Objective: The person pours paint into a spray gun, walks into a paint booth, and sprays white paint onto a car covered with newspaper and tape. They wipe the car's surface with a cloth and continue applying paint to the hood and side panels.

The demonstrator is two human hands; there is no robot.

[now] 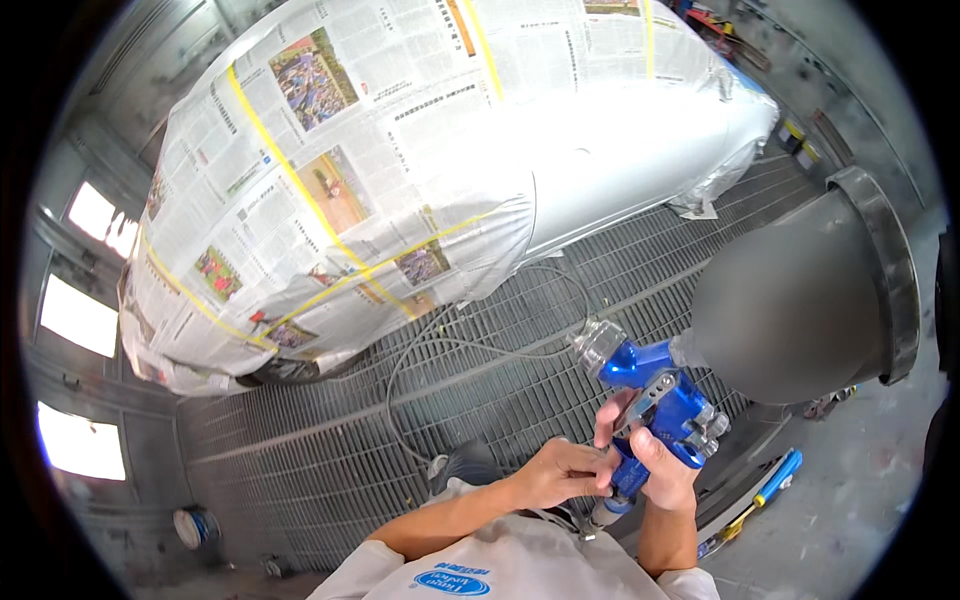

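Observation:
In the head view my right hand (663, 470) grips the handle of a blue spray gun (645, 362), its fingers curled by the trigger and its silver nozzle pointing up and left. My left hand (560, 470) is closed with thumb and fingertips at the lower part of that handle; exactly what they pinch is partly hidden. A large cup (895, 275) is attached to the gun, its middle blurred. A silver fitting (605, 515) hangs under the handle.
A car covered in taped newspaper (330, 190), with a bare white panel (630, 165), stands ahead on a floor grating (300, 450). A grey hose (400, 390) loops across it. A round can (195, 527) sits lower left; a blue-and-yellow tool (775, 480) lies right.

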